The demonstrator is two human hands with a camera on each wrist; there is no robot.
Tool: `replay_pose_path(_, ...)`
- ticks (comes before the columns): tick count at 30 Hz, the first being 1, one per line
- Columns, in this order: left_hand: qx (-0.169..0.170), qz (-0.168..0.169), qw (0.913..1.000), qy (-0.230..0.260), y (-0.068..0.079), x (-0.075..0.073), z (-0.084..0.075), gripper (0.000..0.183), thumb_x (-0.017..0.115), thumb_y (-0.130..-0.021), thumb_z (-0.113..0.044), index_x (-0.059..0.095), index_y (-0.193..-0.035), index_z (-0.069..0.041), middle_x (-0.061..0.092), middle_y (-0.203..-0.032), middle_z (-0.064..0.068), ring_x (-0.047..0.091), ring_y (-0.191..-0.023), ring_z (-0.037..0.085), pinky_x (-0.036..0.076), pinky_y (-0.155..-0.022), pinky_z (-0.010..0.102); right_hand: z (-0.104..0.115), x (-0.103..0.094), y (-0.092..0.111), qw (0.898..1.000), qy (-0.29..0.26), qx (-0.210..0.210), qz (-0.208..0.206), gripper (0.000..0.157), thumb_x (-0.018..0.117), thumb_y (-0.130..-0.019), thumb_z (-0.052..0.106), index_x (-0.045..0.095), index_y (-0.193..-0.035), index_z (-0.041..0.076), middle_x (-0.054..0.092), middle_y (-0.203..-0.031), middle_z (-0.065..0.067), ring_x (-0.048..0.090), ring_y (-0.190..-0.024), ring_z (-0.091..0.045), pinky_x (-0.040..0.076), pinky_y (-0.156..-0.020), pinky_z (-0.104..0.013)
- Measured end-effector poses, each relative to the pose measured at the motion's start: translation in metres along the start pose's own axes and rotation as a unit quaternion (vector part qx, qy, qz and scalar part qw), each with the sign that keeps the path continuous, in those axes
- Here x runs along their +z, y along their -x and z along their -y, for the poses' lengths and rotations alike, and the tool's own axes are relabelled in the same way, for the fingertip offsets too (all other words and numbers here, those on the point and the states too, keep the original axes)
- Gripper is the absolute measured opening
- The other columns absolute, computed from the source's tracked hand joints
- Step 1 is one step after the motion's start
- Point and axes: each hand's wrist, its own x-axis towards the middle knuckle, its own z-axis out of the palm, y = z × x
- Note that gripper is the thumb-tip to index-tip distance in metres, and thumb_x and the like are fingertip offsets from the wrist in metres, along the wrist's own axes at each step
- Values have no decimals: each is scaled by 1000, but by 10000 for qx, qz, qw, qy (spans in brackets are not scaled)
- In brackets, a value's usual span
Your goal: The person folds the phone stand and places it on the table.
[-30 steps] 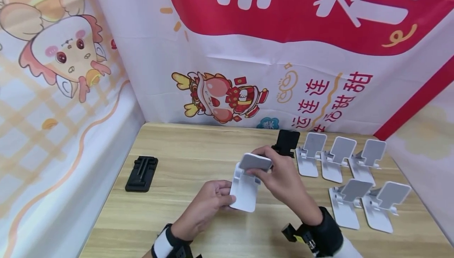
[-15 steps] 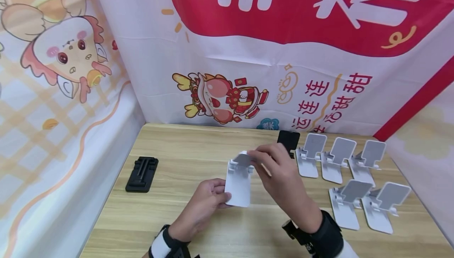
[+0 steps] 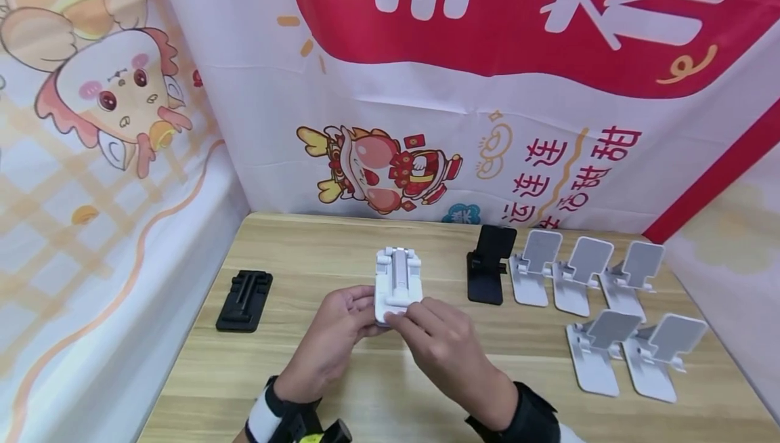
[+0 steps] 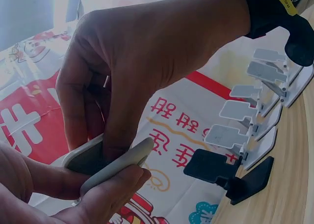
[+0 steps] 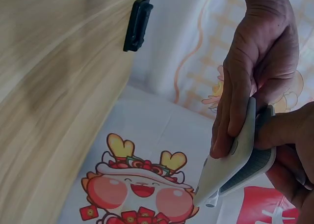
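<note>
A white folding phone stand [image 3: 399,280] is held above the table, its side with the hinge arm facing the head camera. My left hand [image 3: 344,328] grips it at the lower left edge. At its lower right edge, my right hand [image 3: 447,348] pinches one plate. Both wrist views show the stand's two plates nearly folded together with a narrow gap. In the left wrist view, fingers of the right hand [image 4: 113,71] reach to that gap, partly hiding the inner faces. The left hand's fingers [image 5: 230,121] lie along the outer face in the right wrist view.
Several white phone stands [image 3: 594,351] stand unfolded at the right of the wooden table [image 3: 305,246]. Beside them, towards the middle, is an unfolded black phone stand [image 3: 486,273]. A folded black phone stand [image 3: 244,301] lies at the left. Printed cloth [image 3: 262,124] hangs behind the table.
The raised plate of the white stand has come down towards the other, and the hinge arm now faces up. My right hand has moved from the top plate to the lower edge.
</note>
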Motion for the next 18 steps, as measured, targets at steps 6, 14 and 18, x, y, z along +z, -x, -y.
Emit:
replay_pose_path(6,8,37,10000,22,2,-5,4,40,57,-101,0,53,-140,8,67,-132,24,71,-108,18,62,-88,30,-4,-1,2,9741,-1844,1273,295,21,84,-83,7,79,-102,15,73,-93,5,63,-81,-8,57,-70,-20)
replay_pose_path(14,111,272,9996,52,4,-7,11,44,56,-100,1,47,-143,9,63,-137,27,69,-117,25,61,-93,32,-26,-4,-5,7199,-4412,5306,751,44,71,-98,30,55,-135,12,61,-127,-10,61,-105,-20,55,-94,-30)
replay_pose_path(18,141,424,9990,44,5,-8,13,48,58,-100,-2,45,-145,9,60,-140,27,68,-120,27,61,-94,33,-33,-2,-6,6376,-5080,5616,1415,48,65,-102,24,51,-144,6,60,-133,-15,60,-110,-23,56,-100,-35)
